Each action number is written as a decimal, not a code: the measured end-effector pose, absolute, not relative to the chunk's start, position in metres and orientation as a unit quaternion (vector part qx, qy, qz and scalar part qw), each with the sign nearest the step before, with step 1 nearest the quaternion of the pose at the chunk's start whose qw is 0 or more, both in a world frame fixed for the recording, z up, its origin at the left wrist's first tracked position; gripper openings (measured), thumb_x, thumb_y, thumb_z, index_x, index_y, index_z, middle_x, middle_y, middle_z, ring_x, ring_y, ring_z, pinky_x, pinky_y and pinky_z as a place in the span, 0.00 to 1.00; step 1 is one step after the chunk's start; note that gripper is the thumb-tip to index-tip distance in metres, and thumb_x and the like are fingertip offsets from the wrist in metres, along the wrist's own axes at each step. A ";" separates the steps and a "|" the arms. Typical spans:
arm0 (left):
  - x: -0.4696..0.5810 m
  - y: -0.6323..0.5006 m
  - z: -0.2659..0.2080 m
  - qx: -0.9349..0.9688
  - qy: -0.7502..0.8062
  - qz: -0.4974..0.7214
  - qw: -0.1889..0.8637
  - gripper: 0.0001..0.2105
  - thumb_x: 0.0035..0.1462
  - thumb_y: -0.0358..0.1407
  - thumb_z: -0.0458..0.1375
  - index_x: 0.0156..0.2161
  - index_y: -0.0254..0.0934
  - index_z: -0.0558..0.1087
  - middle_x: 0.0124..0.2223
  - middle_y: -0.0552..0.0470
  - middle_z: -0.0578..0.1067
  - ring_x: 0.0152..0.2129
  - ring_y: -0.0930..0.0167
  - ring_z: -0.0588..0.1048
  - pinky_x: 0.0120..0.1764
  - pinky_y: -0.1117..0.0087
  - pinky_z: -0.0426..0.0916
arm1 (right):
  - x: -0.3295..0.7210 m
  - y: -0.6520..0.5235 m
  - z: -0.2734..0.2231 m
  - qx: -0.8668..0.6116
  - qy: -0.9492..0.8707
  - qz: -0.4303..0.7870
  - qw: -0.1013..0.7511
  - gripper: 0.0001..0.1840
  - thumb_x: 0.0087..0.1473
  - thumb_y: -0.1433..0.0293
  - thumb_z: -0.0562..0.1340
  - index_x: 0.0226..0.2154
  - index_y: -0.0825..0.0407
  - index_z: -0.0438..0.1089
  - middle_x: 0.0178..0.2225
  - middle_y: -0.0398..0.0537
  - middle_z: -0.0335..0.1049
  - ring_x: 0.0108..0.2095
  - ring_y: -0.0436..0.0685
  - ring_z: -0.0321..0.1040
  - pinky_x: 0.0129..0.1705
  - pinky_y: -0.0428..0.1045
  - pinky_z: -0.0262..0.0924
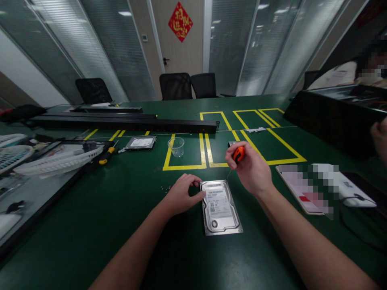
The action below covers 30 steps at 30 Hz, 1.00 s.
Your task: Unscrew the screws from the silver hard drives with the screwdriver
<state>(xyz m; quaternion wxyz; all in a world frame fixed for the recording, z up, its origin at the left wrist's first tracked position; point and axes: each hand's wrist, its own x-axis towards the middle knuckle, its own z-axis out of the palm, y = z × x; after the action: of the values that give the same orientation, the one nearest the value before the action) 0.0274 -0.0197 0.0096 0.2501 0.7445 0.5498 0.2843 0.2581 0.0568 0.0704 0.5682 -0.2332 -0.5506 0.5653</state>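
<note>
Right now, a silver hard drive (220, 209) lies flat, label side up, on the green table (117, 201), between the person's two forearms. The left hand (183, 194) rests at its left side, thumb and forefinger spread apart, the thumb on the long edge and the forefinger by the upper left corner, while the other fingers are loosely bent. The right hand (250, 167) is closed round the orange-and-black handle of a screwdriver (238, 154), whose thin shaft slants down to the drive's upper right corner; whether the tip touches a screw there is too small to tell. Tiny metal bits (165, 188) are scattered just beyond the left hand, and a clear plastic cup (177, 148) stands farther off, inside yellow tape lines (184, 167). Another drive (140, 142) lies to the left of the cup, near a yellow-and-black handled tool (107, 155), and part of a third shows behind the right hand. Long black bars (136, 124) stretch across the table past the cup. White plastic baskets (60, 161) sit on a black-rimmed panel (57, 193) at the left. To the right lie a pinkish flat device (290, 183) and a white item with a dark cable, and beyond them, beside a large black case (326, 125), another person's hand (380, 137) shows at the picture's edge
</note>
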 end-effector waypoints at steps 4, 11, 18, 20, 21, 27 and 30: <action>0.027 -0.020 0.010 0.744 0.548 0.283 0.255 0.12 0.61 0.39 0.66 0.48 0.38 0.77 0.43 0.47 0.77 0.43 0.61 0.74 0.47 0.59 0.70 | 0.258 0.057 0.070 -0.244 -0.553 0.556 0.571 0.14 0.66 0.57 0.64 0.33 0.48 0.72 0.35 0.46 0.76 0.30 0.53 0.66 0.33 0.51 0.59; 0.027 -0.019 0.007 0.747 0.545 0.287 0.250 0.12 0.61 0.39 0.66 0.48 0.39 0.76 0.43 0.48 0.77 0.42 0.61 0.74 0.46 0.59 0.70 | 0.255 0.055 0.069 -0.227 -0.544 0.577 0.565 0.16 0.69 0.53 0.60 0.38 0.46 0.72 0.27 0.43 0.71 0.25 0.53 0.59 0.29 0.51 0.53; 0.027 -0.019 0.007 0.747 0.546 0.286 0.250 0.12 0.61 0.39 0.66 0.48 0.39 0.76 0.43 0.48 0.77 0.42 0.61 0.74 0.46 0.59 0.70 | 0.256 0.056 0.070 -0.247 -0.549 0.559 0.570 0.13 0.64 0.58 0.67 0.34 0.46 0.67 0.36 0.45 0.77 0.30 0.54 0.68 0.32 0.50 0.58; 0.026 -0.019 0.007 0.746 0.546 0.287 0.250 0.12 0.61 0.39 0.66 0.48 0.39 0.76 0.43 0.48 0.77 0.43 0.61 0.74 0.47 0.59 0.70 | 0.256 0.055 0.070 -0.243 -0.544 0.570 0.566 0.13 0.64 0.59 0.68 0.35 0.45 0.65 0.34 0.42 0.78 0.27 0.53 0.65 0.30 0.50 0.55; 0.026 -0.019 0.007 0.746 0.546 0.287 0.251 0.12 0.61 0.39 0.66 0.48 0.39 0.76 0.43 0.48 0.77 0.43 0.61 0.74 0.47 0.58 0.70 | 0.256 0.054 0.071 -0.239 -0.542 0.575 0.564 0.12 0.65 0.58 0.67 0.36 0.45 0.65 0.32 0.41 0.77 0.25 0.52 0.62 0.29 0.50 0.53; 0.027 -0.020 0.009 0.745 0.549 0.281 0.254 0.13 0.61 0.39 0.66 0.49 0.38 0.76 0.43 0.48 0.76 0.43 0.61 0.74 0.47 0.58 0.70 | 0.256 0.054 0.071 -0.229 -0.546 0.574 0.565 0.15 0.68 0.56 0.61 0.37 0.48 0.73 0.32 0.45 0.72 0.28 0.53 0.62 0.32 0.51 0.56; 0.027 -0.019 0.009 0.744 0.549 0.281 0.256 0.12 0.61 0.39 0.66 0.49 0.39 0.76 0.44 0.48 0.76 0.43 0.61 0.74 0.47 0.58 0.70 | 0.256 0.055 0.069 -0.242 -0.544 0.563 0.573 0.12 0.64 0.59 0.67 0.36 0.46 0.68 0.39 0.44 0.77 0.31 0.53 0.68 0.34 0.51 0.59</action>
<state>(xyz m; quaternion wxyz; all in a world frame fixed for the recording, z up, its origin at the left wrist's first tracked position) 0.0267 -0.0194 0.0088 0.2558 0.7445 0.5491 0.2807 0.2563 0.0552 0.0688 0.5735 -0.2423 -0.5439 0.5627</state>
